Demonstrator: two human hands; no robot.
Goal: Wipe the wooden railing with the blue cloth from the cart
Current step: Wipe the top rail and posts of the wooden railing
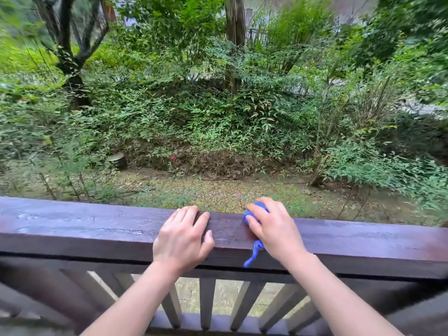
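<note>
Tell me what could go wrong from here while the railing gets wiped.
The blue cloth is bunched under the right hand, a tail dangling off the wooden railing; loosen the grip and it may drop into the garden. Bunched, it probably wipes only a narrow strip. The left hand rests in the path leftward.

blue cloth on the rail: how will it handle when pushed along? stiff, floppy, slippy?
Probably floppy: the blue cloth is bunched under the right hand and a thin tail droops over the railing edge. Likely light, since it crumples small. The tail may drag or snag as it slides.
</note>
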